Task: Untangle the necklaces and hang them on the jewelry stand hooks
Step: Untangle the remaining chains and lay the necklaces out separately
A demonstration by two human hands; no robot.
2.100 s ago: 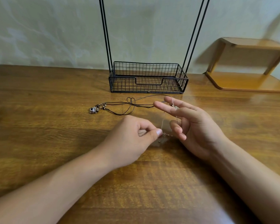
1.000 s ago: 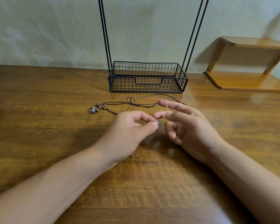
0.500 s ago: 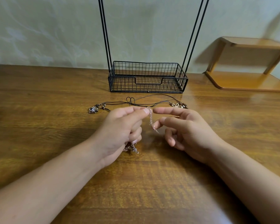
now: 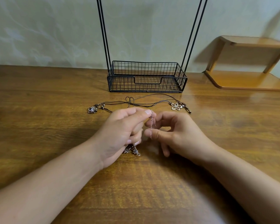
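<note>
We see our left hand (image 4: 120, 135) pinching the top of a thin silver chain necklace (image 4: 151, 125) between thumb and forefinger, while its lower fingers curl round a bunched part of the same chain, whose loose end with a small ring spills out beneath the palm onto the worktop (image 4: 39, 126). Our right hand (image 4: 173, 135) sits just beside it with fingers curled; the chain hangs down across the thumb tip, and we cannot tell whether the thumb and forefinger actually pinch it. Just beyond our hands, a dark brown cord necklace (image 4: 145, 104) lies on the brown wooden worktop, looped into a small knot near its middle, with a small silver camera-shaped pendant (image 4: 92, 109) at its left end and a pale flower-shaped pendant (image 4: 176, 106) with beads at its right. Farther back stands the black wire jewelry stand (image 4: 146, 78), a mesh basket base with thin black rods rising from both ends out of view; its hooks are not visible. To the far right, a low orange-brown wooden shelf (image 4: 249, 62) stands against the pale wall.
</note>
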